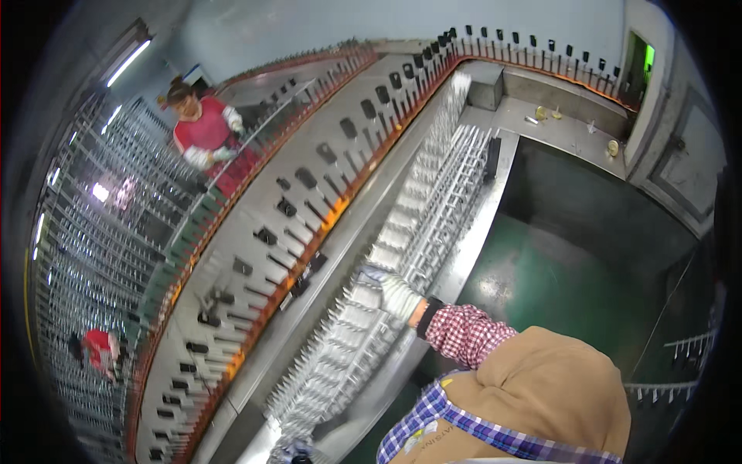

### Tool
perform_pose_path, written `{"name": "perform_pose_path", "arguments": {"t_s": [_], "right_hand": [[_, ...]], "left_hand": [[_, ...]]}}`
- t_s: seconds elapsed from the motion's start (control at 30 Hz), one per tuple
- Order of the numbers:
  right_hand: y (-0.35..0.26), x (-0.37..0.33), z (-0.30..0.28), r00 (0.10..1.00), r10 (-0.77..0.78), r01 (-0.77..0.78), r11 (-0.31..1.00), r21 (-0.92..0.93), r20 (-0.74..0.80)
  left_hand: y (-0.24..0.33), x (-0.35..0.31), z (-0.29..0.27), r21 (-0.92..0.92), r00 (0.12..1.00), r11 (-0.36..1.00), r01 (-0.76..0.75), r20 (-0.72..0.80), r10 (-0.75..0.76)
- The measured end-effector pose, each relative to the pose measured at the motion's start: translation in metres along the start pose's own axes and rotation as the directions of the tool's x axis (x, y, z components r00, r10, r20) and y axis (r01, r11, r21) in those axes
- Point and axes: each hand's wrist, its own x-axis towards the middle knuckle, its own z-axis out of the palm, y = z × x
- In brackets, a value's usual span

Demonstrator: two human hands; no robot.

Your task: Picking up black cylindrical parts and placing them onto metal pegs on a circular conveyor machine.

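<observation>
My right hand [384, 291], in a white knitted glove with a red checked sleeve behind it, reaches out to the left. It lies on a long silver metal pin rack [417, 224] and its fingers curl over a row of pins. The rack runs from the lower left up toward the far end of the bench. At the bottom edge a small part of a gloved hand, probably my left hand [291, 449], shows by the rack's near end. What it holds is cut off. I wear a brown apron [541, 387] over a blue checked garment.
A curved conveyor [309, 232] with an orange rail carries black parts on upright pegs to the left of the rack. Across it a person in red [205, 135] with white gloves works. A dark green floor [572, 271] lies on the right, and a grey bench [564, 127] with small yellow items stands at the back.
</observation>
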Motion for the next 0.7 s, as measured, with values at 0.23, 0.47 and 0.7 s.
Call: {"name": "perform_pose_path", "arguments": {"t_s": [0.23, 0.47, 0.7], "right_hand": [[-0.018, 0.053, -0.066, 0.920, 0.057, -0.249, 0.849, -0.465, -0.388], [-0.053, 0.017, -0.071, 0.850, 0.312, -0.413, 0.895, -0.169, -0.424], [-0.119, -0.031, -0.054, 0.896, 0.357, -0.411, 0.892, -0.189, -0.262]], "left_hand": [[0.012, 0.013, 0.097, -0.075, 0.926, 0.989, 0.126, 0.367, -0.090], [0.047, -0.004, 0.110, -0.037, 0.868, 0.980, 0.195, 0.471, -0.155], [0.080, -0.044, 0.074, 0.004, 0.888, 0.979, 0.203, 0.421, -0.186]]}}
